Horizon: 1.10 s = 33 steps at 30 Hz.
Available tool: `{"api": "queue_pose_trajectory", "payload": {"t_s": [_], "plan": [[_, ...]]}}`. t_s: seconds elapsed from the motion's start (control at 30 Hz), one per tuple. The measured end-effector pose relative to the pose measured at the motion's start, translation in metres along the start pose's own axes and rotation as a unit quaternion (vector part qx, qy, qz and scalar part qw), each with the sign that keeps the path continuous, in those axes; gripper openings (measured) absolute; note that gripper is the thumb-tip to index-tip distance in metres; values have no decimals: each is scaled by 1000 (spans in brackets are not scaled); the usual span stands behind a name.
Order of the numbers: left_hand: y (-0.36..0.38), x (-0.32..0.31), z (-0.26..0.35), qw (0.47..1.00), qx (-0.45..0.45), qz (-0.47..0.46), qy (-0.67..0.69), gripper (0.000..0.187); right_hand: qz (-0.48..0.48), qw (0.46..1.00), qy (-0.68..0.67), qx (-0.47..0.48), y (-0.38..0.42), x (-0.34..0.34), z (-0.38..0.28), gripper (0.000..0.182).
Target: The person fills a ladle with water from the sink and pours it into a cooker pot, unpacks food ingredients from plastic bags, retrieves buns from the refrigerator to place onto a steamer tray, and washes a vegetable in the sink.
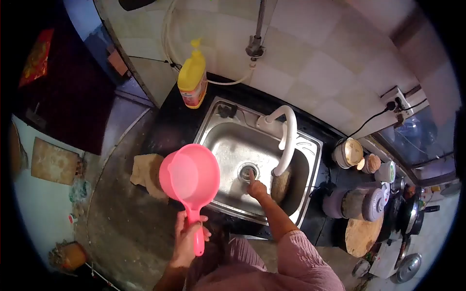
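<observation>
Hands: two in total, one left hand (187, 238) and one right hand (257, 188). Pink dipper (205, 167): quantity one. Sink (223, 145): one unit, comprising one basin and one drain (242, 171). White faucet (292, 136): one. Brown elongated object (280, 188) in the basin: one. Yellow bottle (192, 80): one. Wall valve (255, 47): one. Wall socket unit (405, 105): one. Round board (358, 241): one. Round metal lid (408, 267): one. Small vessels on the right-hand counter: several; overlap prevents an exact count.
</observation>
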<state>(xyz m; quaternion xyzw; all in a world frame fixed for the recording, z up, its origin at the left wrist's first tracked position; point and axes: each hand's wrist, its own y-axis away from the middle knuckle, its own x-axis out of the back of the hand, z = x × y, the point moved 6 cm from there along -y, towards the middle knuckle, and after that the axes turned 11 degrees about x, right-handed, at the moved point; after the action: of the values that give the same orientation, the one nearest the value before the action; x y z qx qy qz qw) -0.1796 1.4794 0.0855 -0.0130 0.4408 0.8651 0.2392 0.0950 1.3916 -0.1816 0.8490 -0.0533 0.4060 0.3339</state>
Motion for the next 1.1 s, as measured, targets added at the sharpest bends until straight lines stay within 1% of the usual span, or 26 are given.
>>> {"api": "queue_pose_trajectory", "payload": {"t_s": [0.07,0.1,0.2,0.23,0.33,0.37,0.4,0.43,0.5,0.57,0.6,0.67,0.7,0.73,0.77,0.8,0.87,0.97,1.03,1.1], "plan": [[-2,0,0,1000,-7,-3,3,25,-14,1000,7,-21,-11,-7,4,90],[-3,1,0,1000,-9,-4,3,25,-10,999,13,-42,-15,-8,6,77],[-5,3,-4,1000,-11,0,10,26,-7,999,32,-39,-26,-2,8,85],[-5,4,-5,1000,-6,5,11,26,16,999,46,-23,-29,-2,10,78],[-5,2,-11,1000,0,13,19,26,54,996,69,16,-28,9,0,67],[-6,2,-13,1000,-2,11,23,26,82,994,75,12,-22,15,-2,54],[-6,2,-14,1000,-5,10,26,26,155,988,-16,15,-24,12,5,49],[-5,-1,-13,1000,-1,11,22,25,226,968,-107,17,-31,-3,24,44],[0,-9,-9,1000,7,14,12,25,306,926,-221,-12,-24,3,32,35],[2,-12,-11,1000,2,-12,13,24,345,905,-246,44,-15,20,28,25],[4,-14,-12,1000,-1,-25,16,24,314,916,-250,30,-19,23,27,27],[9,-19,-12,1000,-4,-24,15,23,204,968,-142,43,-25,17,23,39],[11,-21,-11,1000,-8,-23,15,23,151,984,-82,55,-25,17,17,47],[11,-21,-12,1000,-4,-15,15,23,100,993,-14,65,-15,27,-3,57],[11,-22,-13,1000,0,-6,14,24,35,999,-21,31,-11,29,-7,66],[10,-21,-15,1000,6,4,12,24,29,999,-27,11,-8,33,-14,64],[8,-20,-17,1000,6,1,28,25,13,1000,1,23,-12,22,-13,81],[6,-20,-22,1000,3,19,20,22,9,1000,8,18,-33,-7,5,82],[4,-21,-24,1000,-5,26,17,21,52,996,34,60,-43,-12,9,82],[5,-21,-27,999,-14,23,22,21,67,996,-14,52,-47,-13,17,78]]}}
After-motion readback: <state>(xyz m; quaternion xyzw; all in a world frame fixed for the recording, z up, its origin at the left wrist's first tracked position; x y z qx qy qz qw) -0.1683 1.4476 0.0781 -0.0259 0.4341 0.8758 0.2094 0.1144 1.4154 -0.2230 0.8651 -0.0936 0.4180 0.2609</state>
